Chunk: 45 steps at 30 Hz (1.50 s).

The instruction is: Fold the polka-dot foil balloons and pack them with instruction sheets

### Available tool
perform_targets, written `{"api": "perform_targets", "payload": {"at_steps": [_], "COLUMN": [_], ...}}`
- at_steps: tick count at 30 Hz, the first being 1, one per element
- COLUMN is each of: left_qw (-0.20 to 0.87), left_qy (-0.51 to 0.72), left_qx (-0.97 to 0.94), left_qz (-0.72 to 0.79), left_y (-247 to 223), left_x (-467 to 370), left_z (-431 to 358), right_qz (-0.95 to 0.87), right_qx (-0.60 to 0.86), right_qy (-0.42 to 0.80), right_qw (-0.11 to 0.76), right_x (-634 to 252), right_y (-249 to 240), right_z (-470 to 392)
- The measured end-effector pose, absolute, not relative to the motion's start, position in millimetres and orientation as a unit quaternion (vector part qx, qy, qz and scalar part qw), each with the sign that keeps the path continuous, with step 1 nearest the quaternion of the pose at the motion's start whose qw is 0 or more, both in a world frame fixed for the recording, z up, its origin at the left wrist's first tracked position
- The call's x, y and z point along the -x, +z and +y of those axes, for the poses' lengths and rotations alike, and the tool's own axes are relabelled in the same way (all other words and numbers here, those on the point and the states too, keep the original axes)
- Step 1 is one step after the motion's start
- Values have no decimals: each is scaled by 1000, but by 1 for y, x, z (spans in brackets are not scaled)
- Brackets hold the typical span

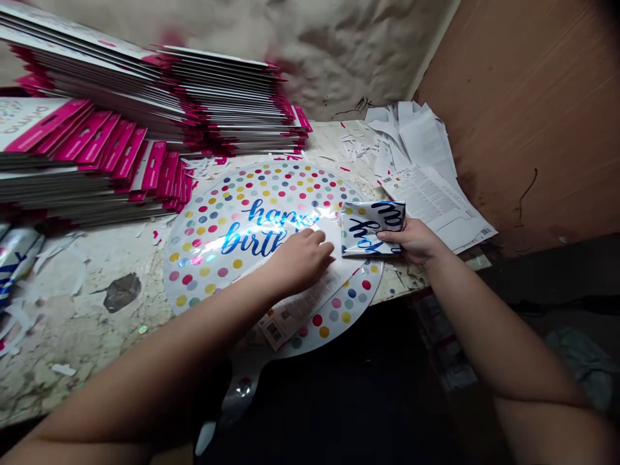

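A round, flat foil balloon [285,194] with coloured dots and blue "happy birthday" lettering lies spread out, its tail hanging past the table's front edge. On top of it rests a printed paper [310,294] with a barcode; whether it is a single sheet or an envelope I cannot tell. My left hand [305,258] is closed over the paper's upper part, fingers curled onto it. My right hand [416,240] grips a folded foil balloon [371,229], a small shiny square with blue lettering, thumb on top. The square is just right of my left hand, above the paper's end.
Tall stacks of pink-edged packets [237,103] stand at the back left, with more fanned packets [106,148] before them. Printed sheets [431,200] and white paper scraps [421,132] lie at the right, beside a brown panel [527,123]. Cuttings litter the worn table [145,329].
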State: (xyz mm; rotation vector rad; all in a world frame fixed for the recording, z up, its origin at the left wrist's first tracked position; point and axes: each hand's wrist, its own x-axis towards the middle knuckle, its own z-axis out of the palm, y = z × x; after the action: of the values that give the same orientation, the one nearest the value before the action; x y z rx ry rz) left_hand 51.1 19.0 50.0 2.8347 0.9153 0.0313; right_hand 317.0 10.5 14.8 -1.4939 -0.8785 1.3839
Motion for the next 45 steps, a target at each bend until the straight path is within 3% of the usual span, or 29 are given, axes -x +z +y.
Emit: {"api": "perform_targets", "payload": {"at_steps": [8,13,16,30,39,43,45], "left_qw": [-8,-26,-20,4,-49,-39,-38], "left_qy": [111,160,154,146,157,160,167], "left_qx": [-957,-969,-976,-968,-963,-964,-959], "left_qz": [266,186,150,204,213,208,224], "left_y": [18,28,31,43,53,59,65], "left_x": [-66,-60,-58,-59,-58,-54,-47], "left_z": [35,31,28,27,25,24,22], "right_qz": [-419,-486,-478,-458,-508,-566,-585], "right_qx": [629,579,560,602,570,538,529], "right_qy": [487,600,645,573,591,604,587], "right_qw": [438,262,204,316,263,156,184], "right_x": [-304,-305,-303,-271,-236,-231,-235], "right_y": [15,37,47,72,75,75,79], "right_z": [7,3,9,13,9,7,2]}}
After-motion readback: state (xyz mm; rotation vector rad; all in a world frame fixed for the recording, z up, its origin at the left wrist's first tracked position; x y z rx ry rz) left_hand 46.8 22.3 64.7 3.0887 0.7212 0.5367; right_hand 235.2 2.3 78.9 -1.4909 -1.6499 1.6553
